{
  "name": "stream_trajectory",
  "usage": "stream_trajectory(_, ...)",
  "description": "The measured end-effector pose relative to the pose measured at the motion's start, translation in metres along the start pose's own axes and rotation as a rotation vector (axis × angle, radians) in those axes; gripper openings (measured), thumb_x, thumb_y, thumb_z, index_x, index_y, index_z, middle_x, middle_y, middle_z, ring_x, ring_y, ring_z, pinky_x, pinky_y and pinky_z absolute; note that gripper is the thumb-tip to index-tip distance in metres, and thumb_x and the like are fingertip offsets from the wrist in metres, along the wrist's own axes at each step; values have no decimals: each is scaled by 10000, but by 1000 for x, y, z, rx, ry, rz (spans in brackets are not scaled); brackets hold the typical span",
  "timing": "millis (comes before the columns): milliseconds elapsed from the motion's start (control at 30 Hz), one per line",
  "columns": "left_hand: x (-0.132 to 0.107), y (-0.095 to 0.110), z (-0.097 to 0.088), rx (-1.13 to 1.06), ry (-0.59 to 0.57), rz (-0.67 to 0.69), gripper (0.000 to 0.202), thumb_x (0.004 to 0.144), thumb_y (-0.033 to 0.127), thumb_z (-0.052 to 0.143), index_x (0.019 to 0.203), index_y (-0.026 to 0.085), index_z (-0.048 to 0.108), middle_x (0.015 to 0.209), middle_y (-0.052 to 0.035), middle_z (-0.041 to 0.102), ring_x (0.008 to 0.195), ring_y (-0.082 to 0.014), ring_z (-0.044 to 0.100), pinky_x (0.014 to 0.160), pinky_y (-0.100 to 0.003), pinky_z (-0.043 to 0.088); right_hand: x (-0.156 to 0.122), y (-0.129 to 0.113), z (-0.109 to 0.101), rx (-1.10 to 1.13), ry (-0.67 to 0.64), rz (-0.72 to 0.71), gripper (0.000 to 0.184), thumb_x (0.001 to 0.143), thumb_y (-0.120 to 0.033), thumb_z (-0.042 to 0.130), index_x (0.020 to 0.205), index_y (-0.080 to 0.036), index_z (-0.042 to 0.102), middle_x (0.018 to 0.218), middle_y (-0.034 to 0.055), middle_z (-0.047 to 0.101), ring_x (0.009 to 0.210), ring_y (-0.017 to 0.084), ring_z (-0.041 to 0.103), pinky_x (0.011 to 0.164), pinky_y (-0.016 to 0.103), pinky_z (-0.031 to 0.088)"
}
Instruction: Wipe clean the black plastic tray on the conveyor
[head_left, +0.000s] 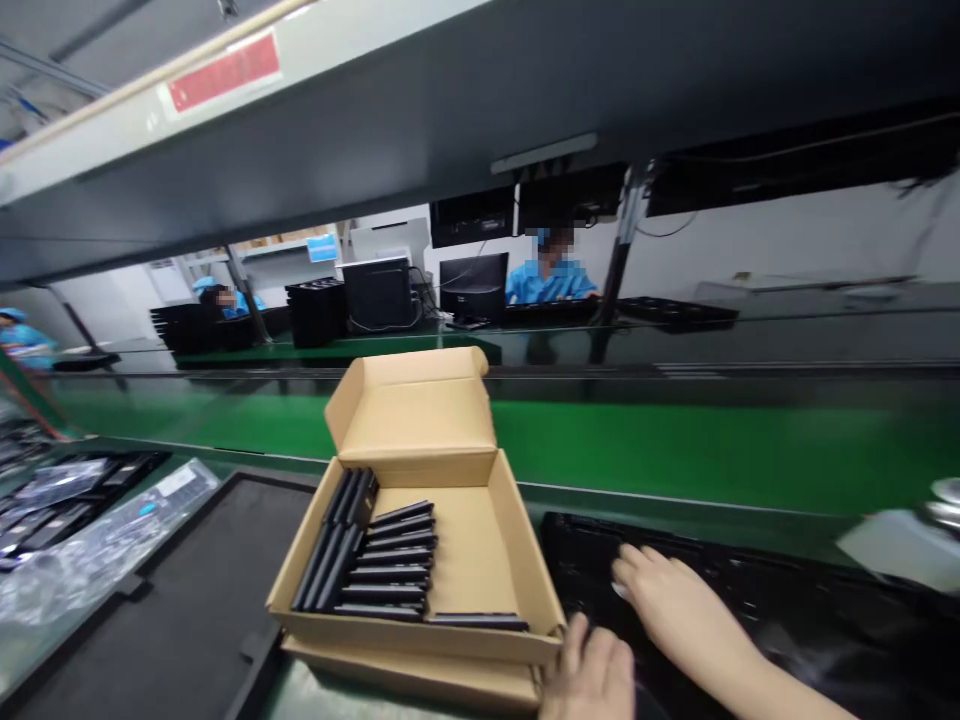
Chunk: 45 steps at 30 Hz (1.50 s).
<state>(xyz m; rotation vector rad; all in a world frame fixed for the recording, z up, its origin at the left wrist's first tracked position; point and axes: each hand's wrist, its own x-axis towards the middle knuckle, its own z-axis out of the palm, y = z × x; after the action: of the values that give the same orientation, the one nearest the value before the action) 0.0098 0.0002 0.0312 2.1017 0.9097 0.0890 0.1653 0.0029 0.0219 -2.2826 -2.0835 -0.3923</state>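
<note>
"Checking the hands first: how does each one stand?"

"The left hand (589, 672) is blurred, fingers loosely bent and close together, at the near right corner of the box (405, 638). I can't tell whether it grips or only touches. The right hand (664, 595) reaches over the black tray (585, 545), fingers curled down, with a small pale thing (619, 590) by the fingertips. Whether it pinches that, I can't tell either."

"And the pieces (390, 574)?"

"Inside the box, left and middle: thin, black, on edge at the left, leaning in a row beside those. One lone piece (480, 621) lies along the front wall. The lid (420, 415) stands open at the back, and another box (405, 676) sits underneath."

"How would you work here, then?"

"I'd judge it best to steady the box at its corner, lightly, since a shove could slide it on the one below. Over the tray, lift by the edges, straight up. When handling the leaning row, support its end; it looks ready to topple."

"Anything crowding the box?"

"A dark panel (202, 570) on the left, close beside it."
</note>
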Motion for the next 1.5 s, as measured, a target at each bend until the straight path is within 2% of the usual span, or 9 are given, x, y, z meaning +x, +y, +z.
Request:
stream_trajectory(100, -8, -2, 0, 59, 40, 52, 658, 569, 42, 310, 1214, 173, 297, 1324, 15, 266, 1246, -158, 129, 1061, -370, 194, 3, -9, -26, -24, -147, 105, 261, 743, -16, 360, 734, -125, 596, 829, 122, 573, 784, 202, 515, 641, 293, 363)
stream_trajectory(200, -12, -7, 1, 115, 47, 110, 665, 572, 8, 259, 1224, 137, 256, 1336, -17, 231, 1251, -153, 104, 1072, -386, 159, 0, -16, -41, 45, -271, 106, 176, 755, -76, 429, 755, -116, 601, 837, 104, 574, 816, 207, 507, 669, 297, 364)
stream_trajectory(300, -11, -13, 5, 198, 72, 159, 617, 614, -13, 188, 1214, 110, 262, 1329, -40, 237, 1248, -147, 115, 1063, -385, 196, 0, -19, -42, 77, -266, 108, 146, 753, -101, 456, 761, -103, 601, 815, 101, 572, 814, 211, 499, 678, 309, 359)
stream_trajectory(467, -9, -23, 15, 303, 289, 259, 515, 698, 11, 172, 1166, 131, 349, 1265, -15, 357, 1207, -129, 245, 1003, -353, 336, 11, -12, -37, 52, -245, 172, 168, 777, -102, 429, 809, -91, 594, 870, 102, 558, 851, 207, 476, 694, 310, 345)
stream_trajectory(700, -7, -29, 20, 468, 479, 391, 478, 703, -12, 187, 1110, 97, 414, 1177, -6, 457, 1132, -160, 373, 912, -325, 431, 3, -3, -63, 74, -145, 153, 171, 807, -226, 438, 813, -149, 590, 873, 54, 546, 839, 177, 463, 690, 293, 329)
stream_trajectory(833, -3, -34, 23, 544, 530, 457, 465, 696, -22, 222, 1097, 91, 428, 1159, -14, 476, 1123, -165, 385, 886, -312, 452, -6, -8, -51, 84, -235, 94, 140, 776, -232, 493, 766, -147, 603, 823, 47, 558, 807, 181, 477, 661, 298, 329)
stream_trajectory(933, 0, -37, 25, 595, 570, 491, 476, 671, -53, 235, 1079, 77, 443, 1137, -18, 494, 1087, -169, 424, 855, -299, 473, -6, -14, -41, 85, -300, 136, 138, 773, -247, 504, 766, -152, 605, 834, 42, 564, 817, 182, 483, 666, 299, 337)
stream_trajectory(1267, -4, -35, 25, 510, 528, 445, 456, 712, -7, 216, 1102, 100, 427, 1167, -5, 473, 1128, -148, 371, 902, -309, 437, 8, -17, -46, 9, -331, 218, 163, 773, -141, 450, 855, -78, 575, 923, 110, 540, 871, 216, 474, 695, 320, 360)
stream_trajectory(1500, -6, -30, 25, 510, 482, 374, 492, 687, -17, 209, 1125, 99, 401, 1191, -5, 450, 1147, -140, 350, 918, -301, 425, 3, -19, -47, 8, -379, 118, 102, 699, -149, 540, 782, -108, 583, 861, 80, 550, 821, 199, 482, 679, 305, 374)
